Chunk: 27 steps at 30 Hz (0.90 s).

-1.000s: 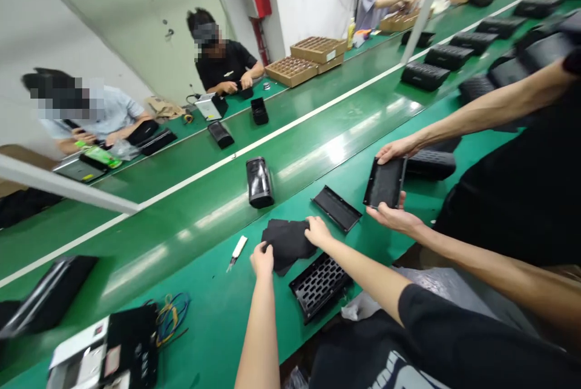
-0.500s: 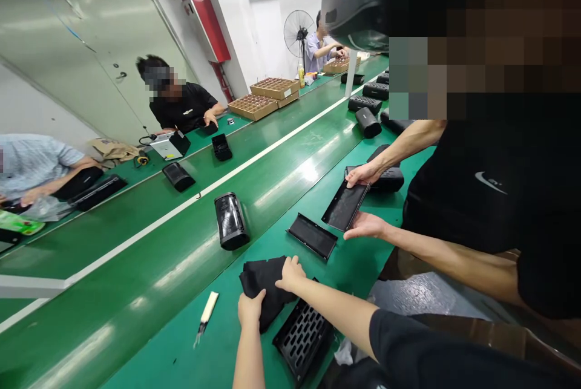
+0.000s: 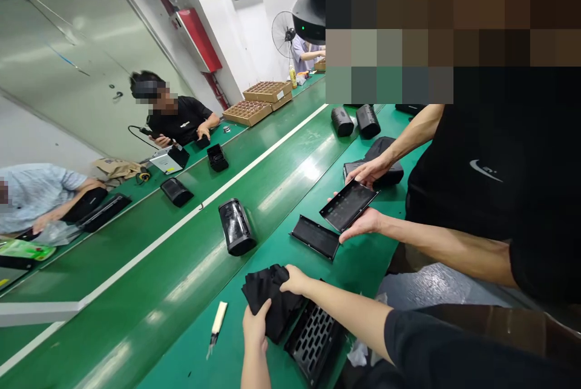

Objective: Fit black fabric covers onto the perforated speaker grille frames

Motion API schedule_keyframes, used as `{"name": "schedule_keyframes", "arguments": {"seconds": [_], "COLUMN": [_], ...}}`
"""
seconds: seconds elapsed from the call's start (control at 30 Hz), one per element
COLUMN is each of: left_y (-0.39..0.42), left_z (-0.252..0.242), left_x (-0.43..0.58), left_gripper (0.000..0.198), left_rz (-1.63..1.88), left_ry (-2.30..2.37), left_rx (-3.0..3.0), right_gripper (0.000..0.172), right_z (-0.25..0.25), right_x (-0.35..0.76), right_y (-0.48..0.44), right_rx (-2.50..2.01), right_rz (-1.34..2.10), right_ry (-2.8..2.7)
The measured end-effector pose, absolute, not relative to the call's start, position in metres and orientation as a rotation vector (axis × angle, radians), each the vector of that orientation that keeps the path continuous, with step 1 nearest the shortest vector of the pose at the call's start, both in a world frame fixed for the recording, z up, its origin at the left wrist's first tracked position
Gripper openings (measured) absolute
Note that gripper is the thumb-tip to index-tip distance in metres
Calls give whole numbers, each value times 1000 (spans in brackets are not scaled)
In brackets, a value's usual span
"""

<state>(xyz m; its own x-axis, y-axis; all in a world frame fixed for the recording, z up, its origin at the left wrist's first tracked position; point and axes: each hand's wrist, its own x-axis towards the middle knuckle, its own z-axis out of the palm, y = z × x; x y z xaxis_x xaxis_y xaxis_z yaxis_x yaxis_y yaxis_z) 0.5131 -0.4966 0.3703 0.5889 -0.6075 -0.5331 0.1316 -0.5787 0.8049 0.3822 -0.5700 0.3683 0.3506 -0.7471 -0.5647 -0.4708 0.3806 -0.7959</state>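
Black cloth pieces (image 3: 272,301), thin and layered, are bunched between my two hands above the green worktop. My left hand (image 3: 255,323) grips their lower left edge, thumb on top. At the upper right edge, my right hand (image 3: 296,281) pinches the cloth with its fingers closed. A black slotted cover (image 3: 313,336) lies just below my right forearm, partly hidden by it. Beyond my right hand rests a shallow black panel (image 3: 315,238). A co-worker on the right holds a similar black panel (image 3: 349,204) in both hands.
A pale-handled tool (image 3: 218,321) lies left of my hands. On the green conveyor (image 3: 181,268) stands a glossy black speaker-like housing (image 3: 236,227). More black housings (image 3: 367,121) sit farther along. Other people work across the line, near stacked divided boxes (image 3: 247,112).
The cloth between my hands has become more crumpled and bunched. The co-worker has turned the held panel flatter, its inner side facing up. The view has shifted slightly.
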Motion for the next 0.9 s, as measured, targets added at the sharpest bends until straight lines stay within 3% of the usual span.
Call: {"name": "schedule_keyframes", "arguments": {"seconds": [0.13, 0.3, 0.4, 0.6, 0.77, 0.9], "left_y": [-484, -465, -458, -460, -468, -476], "left_z": [416, 476, 500, 539, 563, 557], "left_x": [515, 513, 506, 471, 434, 421], "left_gripper": [39, 62, 66, 53, 49, 56], "left_rz": [-1182, -1327, -1381, -1504, -1533, -1403], "left_ry": [-351, -594, -799, -1388, -1552, -1558], "left_rx": [1794, 1767, 1826, 1756, 1708, 1766], "right_gripper": [63, 113, 122, 115, 59, 50], "right_z": [379, 406, 435, 488, 485, 470], "right_x": [368, 324, 295, 270, 265, 259], "right_y": [-566, -562, -554, -527, -509, -502], "right_rx": [-1216, -1255, -1482, -1515, -1243, -1010], "right_rz": [-317, -236, -273, -343, -293, -315], "right_ry": [1137, 809, 660, 274, 37, 100]}}
